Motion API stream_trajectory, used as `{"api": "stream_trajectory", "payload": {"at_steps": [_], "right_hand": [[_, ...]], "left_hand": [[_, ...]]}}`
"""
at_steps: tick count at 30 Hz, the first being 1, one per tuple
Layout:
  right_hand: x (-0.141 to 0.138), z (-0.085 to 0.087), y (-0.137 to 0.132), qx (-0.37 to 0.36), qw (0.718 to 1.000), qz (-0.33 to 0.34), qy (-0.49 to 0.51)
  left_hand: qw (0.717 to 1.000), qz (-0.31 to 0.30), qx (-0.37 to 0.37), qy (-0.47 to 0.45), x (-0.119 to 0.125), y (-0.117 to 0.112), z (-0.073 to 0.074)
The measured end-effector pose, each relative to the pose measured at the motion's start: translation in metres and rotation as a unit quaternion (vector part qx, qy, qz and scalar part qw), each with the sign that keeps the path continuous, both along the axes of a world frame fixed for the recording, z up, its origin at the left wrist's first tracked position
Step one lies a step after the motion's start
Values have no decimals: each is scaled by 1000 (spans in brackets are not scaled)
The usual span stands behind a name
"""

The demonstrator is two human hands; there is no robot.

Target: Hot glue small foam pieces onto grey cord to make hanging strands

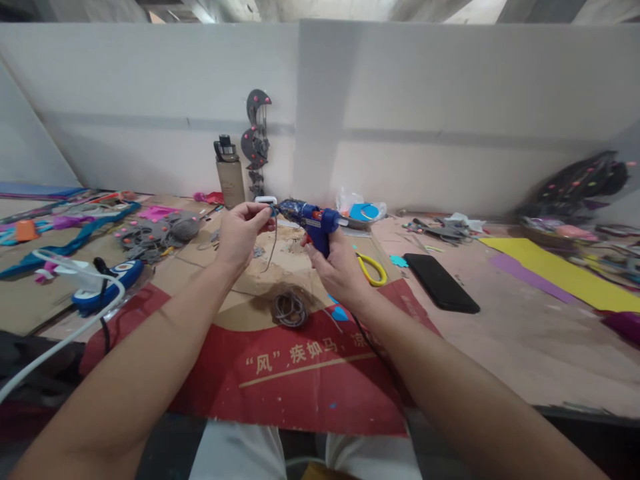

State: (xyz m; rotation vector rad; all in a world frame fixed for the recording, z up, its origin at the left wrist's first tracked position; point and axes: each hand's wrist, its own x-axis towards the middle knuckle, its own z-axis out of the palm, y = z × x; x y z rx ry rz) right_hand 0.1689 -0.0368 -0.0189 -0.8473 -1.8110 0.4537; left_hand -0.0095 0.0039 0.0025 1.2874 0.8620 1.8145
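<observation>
My right hand [336, 263] is wrapped round the grip of a blue hot glue gun [316, 223], whose nozzle points left. My left hand [244, 230] pinches a grey cord [273, 248] with a small blue piece at its fingertips, close to the nozzle. The cord's loose end hangs below the fingers. A coil of grey cord [290, 309] lies on the red printed board [320, 393] between my forearms. Yellow-handled scissors [371, 268] are beside my right wrist, partly hidden by it. Small blue cut-outs [340, 313] rest near that wrist.
On the right lie a black phone [440, 283] and a yellow sheet [560, 267]. A bottle [230, 175] stands at the back. To the left are a blue power strip [110, 287] with a white cable [60, 353] and grey pieces with pink dots [150, 237].
</observation>
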Motion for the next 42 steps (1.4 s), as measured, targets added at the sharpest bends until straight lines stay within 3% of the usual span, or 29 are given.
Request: {"api": "stream_trajectory", "payload": {"at_steps": [42], "right_hand": [[-1,2,-5,17,999,-28,-10]], "left_hand": [[1000,-9,-6,-4,1,-2,2]]}}
